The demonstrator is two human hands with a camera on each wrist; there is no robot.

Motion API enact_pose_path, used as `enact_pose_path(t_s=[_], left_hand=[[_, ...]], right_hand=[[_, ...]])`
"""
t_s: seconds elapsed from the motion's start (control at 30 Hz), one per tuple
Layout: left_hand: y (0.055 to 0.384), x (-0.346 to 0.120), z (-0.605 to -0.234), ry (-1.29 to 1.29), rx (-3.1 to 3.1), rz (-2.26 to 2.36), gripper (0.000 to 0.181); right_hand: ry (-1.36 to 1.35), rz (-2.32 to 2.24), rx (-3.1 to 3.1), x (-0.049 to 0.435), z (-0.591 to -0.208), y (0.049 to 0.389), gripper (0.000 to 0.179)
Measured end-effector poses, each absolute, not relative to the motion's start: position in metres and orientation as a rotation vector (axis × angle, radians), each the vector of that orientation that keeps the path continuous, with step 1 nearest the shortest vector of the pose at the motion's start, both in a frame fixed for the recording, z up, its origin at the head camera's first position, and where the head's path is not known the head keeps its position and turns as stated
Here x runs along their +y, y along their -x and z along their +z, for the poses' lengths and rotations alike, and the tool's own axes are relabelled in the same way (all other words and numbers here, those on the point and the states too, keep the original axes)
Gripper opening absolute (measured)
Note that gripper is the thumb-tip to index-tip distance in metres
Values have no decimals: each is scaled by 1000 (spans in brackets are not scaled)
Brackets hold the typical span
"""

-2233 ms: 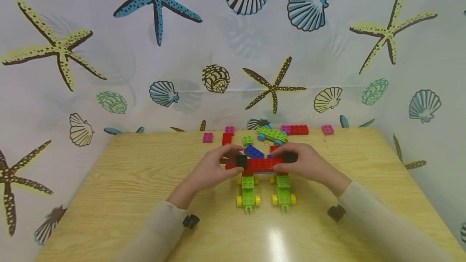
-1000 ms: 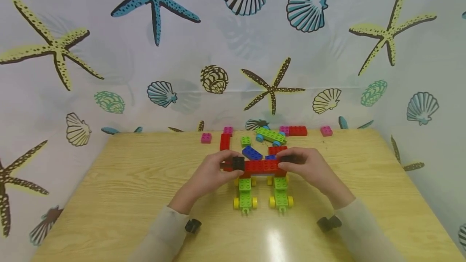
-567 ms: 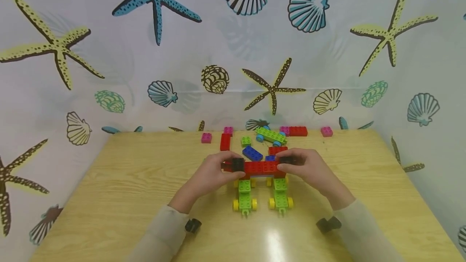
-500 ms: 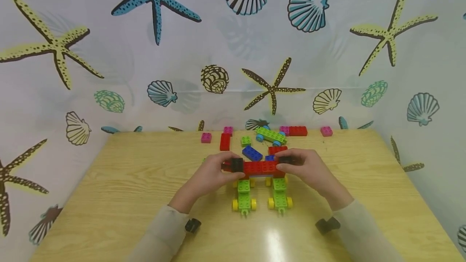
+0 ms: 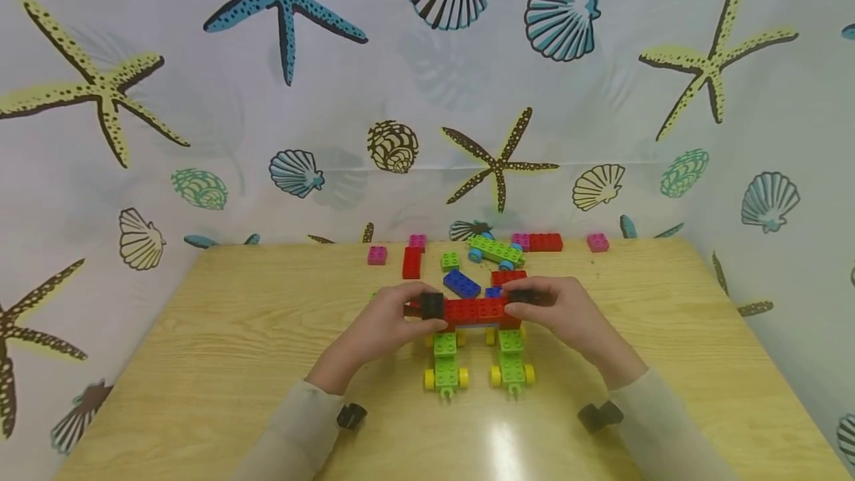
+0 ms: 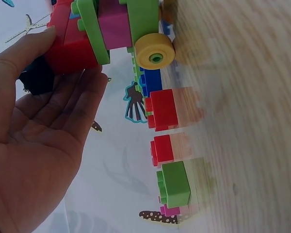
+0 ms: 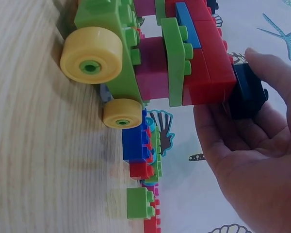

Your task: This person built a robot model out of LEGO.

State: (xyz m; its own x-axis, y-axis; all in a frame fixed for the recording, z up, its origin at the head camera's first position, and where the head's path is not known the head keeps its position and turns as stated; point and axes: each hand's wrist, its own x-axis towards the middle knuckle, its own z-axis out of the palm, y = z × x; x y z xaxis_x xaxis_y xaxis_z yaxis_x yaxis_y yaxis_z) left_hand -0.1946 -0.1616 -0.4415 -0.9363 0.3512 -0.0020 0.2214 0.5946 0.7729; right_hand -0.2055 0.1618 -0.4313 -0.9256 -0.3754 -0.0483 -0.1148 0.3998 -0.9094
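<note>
A building-brick model on wheels stands on the wooden table, its red bricks forming a crossbar over two green wheeled bases, left and right. Yellow wheels and a pink block under a green plate show in the right wrist view. My left hand grips the crossbar's left end, thumb on the near side, fingers behind. At the other end my right hand holds it likewise. Black pieces sit at both ends, the left black piece and the right black piece, each within the hand's grasp.
Behind the model lie a blue brick, a red brick, a small green brick and several pink and red ones. A green car base with blue wheels is near the back edge, before a shell-patterned cloth.
The model has shifted slightly left and nearer, with both hands keeping hold of it. My right forearm has swung inward, and the right thumb and fingers have resettled at the crossbar's end.
</note>
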Motion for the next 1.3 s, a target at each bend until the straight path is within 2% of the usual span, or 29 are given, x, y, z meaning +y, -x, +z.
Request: enact_pose_path(t_s=[0.6, 1.07, 1.3], left_hand=[[193, -166, -445, -444, 2557, 1333, 32], [190, -168, -448, -479, 2515, 1396, 33], [188, -170, -447, -496, 2519, 1409, 34]], right_hand=[[468, -1623, 2381, 175, -430, 207, 36], [400, -1614, 2490, 181, -415, 232, 44], [416, -1671, 2495, 176, -406, 246, 40]])
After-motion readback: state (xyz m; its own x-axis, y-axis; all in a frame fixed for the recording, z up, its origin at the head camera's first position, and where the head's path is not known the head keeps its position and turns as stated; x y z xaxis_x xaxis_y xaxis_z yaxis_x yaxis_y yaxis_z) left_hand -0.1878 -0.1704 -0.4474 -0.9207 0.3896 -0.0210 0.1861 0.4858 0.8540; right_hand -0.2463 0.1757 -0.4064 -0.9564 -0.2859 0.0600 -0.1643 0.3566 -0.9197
